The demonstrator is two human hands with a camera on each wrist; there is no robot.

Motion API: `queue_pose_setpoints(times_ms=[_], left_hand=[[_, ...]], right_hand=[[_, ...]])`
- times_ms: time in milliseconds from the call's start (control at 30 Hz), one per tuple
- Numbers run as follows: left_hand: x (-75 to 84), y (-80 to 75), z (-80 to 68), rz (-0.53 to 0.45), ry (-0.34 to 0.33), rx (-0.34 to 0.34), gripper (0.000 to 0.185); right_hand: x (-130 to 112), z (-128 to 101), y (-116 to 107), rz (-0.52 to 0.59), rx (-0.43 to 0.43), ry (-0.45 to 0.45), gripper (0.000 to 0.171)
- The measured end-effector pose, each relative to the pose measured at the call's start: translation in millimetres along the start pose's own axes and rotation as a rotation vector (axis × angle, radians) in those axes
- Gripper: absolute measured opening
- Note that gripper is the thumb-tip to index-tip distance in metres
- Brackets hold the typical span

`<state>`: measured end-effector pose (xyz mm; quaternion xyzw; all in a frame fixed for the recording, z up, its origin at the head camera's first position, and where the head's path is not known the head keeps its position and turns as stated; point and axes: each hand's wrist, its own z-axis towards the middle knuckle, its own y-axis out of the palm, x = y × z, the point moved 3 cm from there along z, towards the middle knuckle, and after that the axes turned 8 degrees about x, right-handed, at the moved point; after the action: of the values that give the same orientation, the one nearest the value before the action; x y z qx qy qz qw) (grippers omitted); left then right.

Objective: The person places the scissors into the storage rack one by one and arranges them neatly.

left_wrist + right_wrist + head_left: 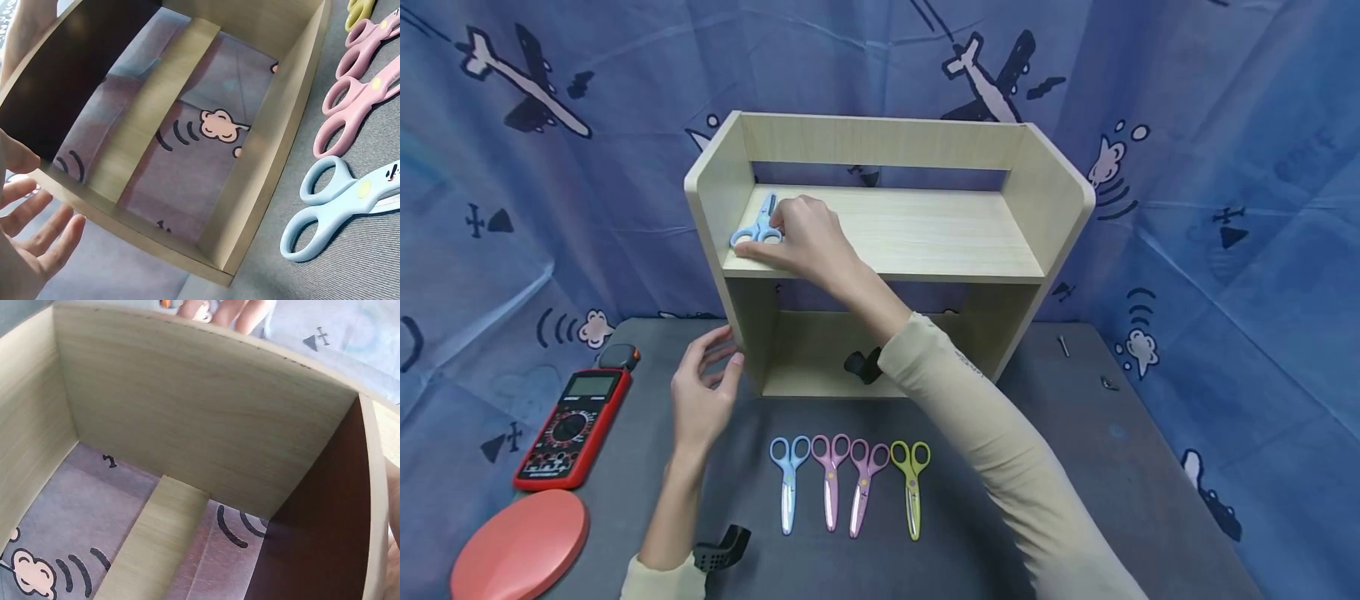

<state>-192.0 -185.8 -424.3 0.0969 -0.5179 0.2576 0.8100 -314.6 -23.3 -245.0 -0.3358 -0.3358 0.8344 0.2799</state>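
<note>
A pair of light-blue scissors (762, 225) is at the left end of the upper board of a pale wooden shelf (887, 233), blades toward the back. My right hand (808, 237) holds it by the handles, the thumb along their front and the fingers at the right loop. My left hand (703, 396), fingers loosely bent and holding nothing, is beside the shelf's left side panel. On the table in front lie another light-blue pair of scissors (788, 479), two pink pairs of scissors (831, 479) and a yellow-green pair of scissors (912, 487), handles toward the shelf.
A red multimeter (576, 429) lies at the left, with a round red lid-like disc (520, 546) nearer the front. Two small metal pieces, one a short rod (1063, 346), lie right of the shelf. A patterned blue curtain (1225, 208) hangs behind the grey table (1120, 483).
</note>
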Motion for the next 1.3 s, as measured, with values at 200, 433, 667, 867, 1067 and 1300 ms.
queue_pose_setpoints(times_ms=[200,433,667,867,1067,1300], left_hand=[[1.0,0.0,0.1,-0.002,0.009,-0.01,0.042],[0.1,0.3,0.6,0.003,0.018,-0.014,0.042],[1.0,1.2,-0.3,-0.003,0.009,-0.018,0.042],[1.9,1.0,-1.7,0.005,0.001,-0.007,0.042],[2.0,0.1,-1.7,0.009,-0.008,-0.001,0.042],[2.3,-0.3,-1.6,0.006,-0.009,-0.001,0.042]], right_hand=[[0.8,-8.7,-11.2,0.059,-0.04,0.03,0.054],[6.5,-55.2,-42.4,0.249,-0.012,0.003,0.057],[31.6,-143.9,-59.5,0.356,-0.047,-0.084,0.046],[81.6,-215.6,-35.4,0.417,-0.279,0.054,0.042],[130.7,-269.7,-5.0,0.407,-0.538,0.112,0.047],[165.5,-299.0,21.1,0.396,-0.63,0.113,0.054]])
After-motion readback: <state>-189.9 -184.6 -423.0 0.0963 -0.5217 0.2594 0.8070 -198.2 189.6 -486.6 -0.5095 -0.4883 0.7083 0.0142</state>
